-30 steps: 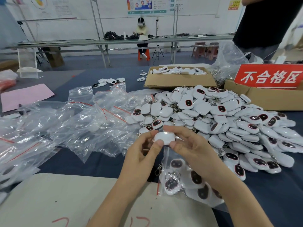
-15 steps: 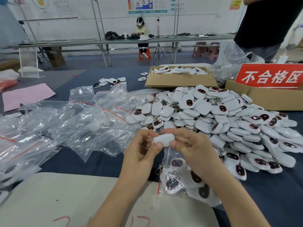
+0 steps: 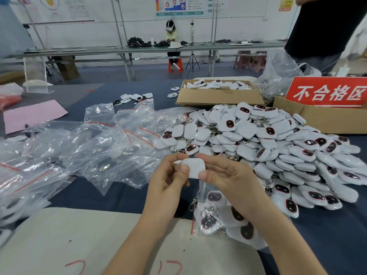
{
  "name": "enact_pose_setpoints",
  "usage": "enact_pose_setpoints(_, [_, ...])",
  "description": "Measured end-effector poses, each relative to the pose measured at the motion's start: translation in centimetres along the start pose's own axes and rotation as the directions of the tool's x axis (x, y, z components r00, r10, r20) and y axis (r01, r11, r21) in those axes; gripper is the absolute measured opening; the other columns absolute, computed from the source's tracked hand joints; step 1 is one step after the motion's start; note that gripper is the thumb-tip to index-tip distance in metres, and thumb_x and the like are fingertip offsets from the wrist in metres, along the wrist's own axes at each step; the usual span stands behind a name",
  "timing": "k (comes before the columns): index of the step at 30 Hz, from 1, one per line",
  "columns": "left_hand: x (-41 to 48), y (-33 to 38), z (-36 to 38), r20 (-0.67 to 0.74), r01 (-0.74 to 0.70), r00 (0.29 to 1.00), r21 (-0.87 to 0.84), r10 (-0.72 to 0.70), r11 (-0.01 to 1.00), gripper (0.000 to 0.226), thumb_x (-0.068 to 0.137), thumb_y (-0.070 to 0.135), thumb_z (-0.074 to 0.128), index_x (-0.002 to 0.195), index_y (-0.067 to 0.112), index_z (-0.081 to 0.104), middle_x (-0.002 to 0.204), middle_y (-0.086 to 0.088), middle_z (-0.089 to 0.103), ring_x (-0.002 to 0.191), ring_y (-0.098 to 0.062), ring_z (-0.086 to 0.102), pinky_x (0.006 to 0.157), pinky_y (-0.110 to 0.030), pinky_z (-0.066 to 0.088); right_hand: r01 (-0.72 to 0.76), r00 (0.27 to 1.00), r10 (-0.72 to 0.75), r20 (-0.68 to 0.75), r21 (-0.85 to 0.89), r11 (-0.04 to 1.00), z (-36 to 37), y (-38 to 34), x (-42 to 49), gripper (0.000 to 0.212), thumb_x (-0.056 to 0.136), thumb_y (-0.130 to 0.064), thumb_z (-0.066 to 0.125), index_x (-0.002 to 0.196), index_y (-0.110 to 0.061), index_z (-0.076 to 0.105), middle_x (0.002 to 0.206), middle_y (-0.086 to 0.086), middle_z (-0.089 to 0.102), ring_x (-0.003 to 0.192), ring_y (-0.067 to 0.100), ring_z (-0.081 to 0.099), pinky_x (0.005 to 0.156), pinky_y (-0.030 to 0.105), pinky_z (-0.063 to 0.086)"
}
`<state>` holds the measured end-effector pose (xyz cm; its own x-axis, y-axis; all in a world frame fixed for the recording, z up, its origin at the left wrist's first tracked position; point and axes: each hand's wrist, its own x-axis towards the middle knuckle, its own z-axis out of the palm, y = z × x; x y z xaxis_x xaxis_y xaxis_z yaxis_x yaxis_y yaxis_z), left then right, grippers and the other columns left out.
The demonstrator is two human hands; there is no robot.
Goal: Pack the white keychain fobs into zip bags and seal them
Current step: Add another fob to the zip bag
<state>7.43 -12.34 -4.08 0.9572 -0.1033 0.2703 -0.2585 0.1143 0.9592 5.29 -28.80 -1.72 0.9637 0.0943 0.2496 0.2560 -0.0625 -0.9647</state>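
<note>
From my end the single white fob (image 3: 193,167) looks like smooth hard plastic with a soft sheen. The pile of fobs (image 3: 268,143) is the same, though their dark oval faces look glossier and the key rings (image 3: 193,203) read as shiny metal. The zip bags (image 3: 111,151) are thin clear plastic, crinkly and full of glare, on a matt dark blue table cover (image 3: 111,197) that looks like cloth; the boxes (image 3: 216,97) are dull brown cardboard and the pink sheet (image 3: 33,116) looks like matt paper.

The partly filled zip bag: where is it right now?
Head view, lower centre-right: the zip bag is just below the right hand, beside the fob pile.
</note>
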Motion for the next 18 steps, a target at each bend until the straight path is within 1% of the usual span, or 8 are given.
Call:
enact_pose_setpoints(2, [0.1,-0.08,-0.18,0.009,0.027,1.0,-0.025,-0.027,0.999,0.018,0.1,0.022,0.054,0.107,0.023,0.071,0.079,0.003,0.064,0.068,-0.01,0.054,0.073,-0.02,0.049,0.004,0.999,-0.006,0.053,0.037,0.999,0.44,-0.33,-0.16,0.036,0.077,-0.028,0.073,0.108,-0.045,0.074,0.098,-0.008,0.078,0.09,0.011,0.073,0.073,0.027,0.059])
enact_pose_setpoints(4, [0.16,0.0,-0.19,0.028,0.054,0.998,-0.048,-0.053,0.997,0.022,0.098,0.031,0.053,0.102,0.027,0.074,0.079,0.002,0.063,0.068,-0.012,0.051,0.075,-0.027,0.047,0.005,0.997,-0.008,0.071,0.039,0.999,0.71,-0.35,-0.22,0.033,0.081,-0.029,0.073,0.106,-0.05,0.073,0.091,-0.001,0.079,0.076,0.036,0.064,0.065,0.039,0.048])
enact_pose_setpoints(6, [0.17,0.03,-0.19,0.05,0.059,0.997,-0.041,-0.057,0.997,0.022,0.099,0.032,0.053,0.099,0.03,0.075,0.076,0.002,0.06,0.067,-0.013,0.05,0.076,-0.033,0.044,0.022,0.998,-0.023,0.058,0.024,0.999,0.8,-0.23,-0.17,0.03,0.084,-0.031,0.073,0.108,-0.048,0.072,0.087,0.002,0.078,0.075,0.05,0.06,0.061,0.042,0.045])
enact_pose_setpoints(9, [0.24,-0.32,-0.31,0.05,0.06,0.997,-0.009,-0.06,0.998,0.028,0.106,0.022,0.049,0.099,0.03,0.076,0.074,-0.001,0.057,0.068,-0.015,0.049,0.079,-0.039,0.042,0.04,0.998,-0.04,0.058,0.003,0.999,1.01,-0.23,-0.14,0.027,0.082,-0.037,0.073,0.109,-0.043,0.071,0.085,0.003,0.078,0.078,0.045,0.064,0.056,0.038,0.045])
enact_pose_setpoints(13, [0.26,-0.48,-0.43,0.038,0.083,0.996,0.004,-0.083,0.997,0.03,0.107,0.021,0.047,0.1,0.028,0.076,0.071,-0.002,0.055,0.069,-0.014,0.05,0.08,-0.041,0.042,0.02,0.998,-0.02,0.056,0.001,1.0,0.98,-0.02,-0.09,0.028,0.081,-0.036,0.074,0.108,-0.042,0.071,0.086,0.004,0.078,0.074,0.049,0.061,0.06,0.037,0.046])
enact_pose_setpoints(14, [0.24,-0.49,-0.4,0.033,0.088,0.996,0.003,-0.088,0.996,0.03,0.107,0.022,0.047,0.1,0.029,0.076,0.071,-0.002,0.055,0.07,-0.014,0.051,0.081,-0.041,0.043,0.013,0.998,-0.013,0.062,0.003,1.0,0.94,0.03,-0.07,0.028,0.081,-0.034,0.074,0.108,-0.041,0.071,0.087,0.003,0.078,0.075,0.043,0.066,0.061,0.03,0.049])
enact_pose_setpoints(16, [0.19,-0.47,-0.23,0.017,0.088,0.996,0.0,-0.088,0.996,0.028,0.106,0.025,0.048,0.103,0.03,0.075,0.074,-0.004,0.061,0.073,-0.014,0.054,0.083,-0.038,0.047,-0.01,0.997,0.01,0.074,0.006,1.0,0.88,-0.03,-0.03,0.03,0.077,-0.037,0.076,0.106,-0.045,0.07,0.09,-0.001,0.078,0.073,0.016,0.072,0.06,0.014,0.049])
enact_pose_setpoints(18, [0.14,-0.39,-0.07,-0.02,0.071,0.997,-0.022,-0.072,0.997,0.022,0.104,0.025,0.052,0.109,0.03,0.073,0.09,-0.001,0.072,0.08,-0.012,0.062,0.081,-0.027,0.053,-0.052,0.997,0.052,0.055,0.0,0.999,0.86,0.01,-0.03,0.035,0.068,-0.047,0.079,0.101,-0.048,0.069,0.095,-0.007,0.077,0.069,0.006,0.071,0.056,0.013,0.05])
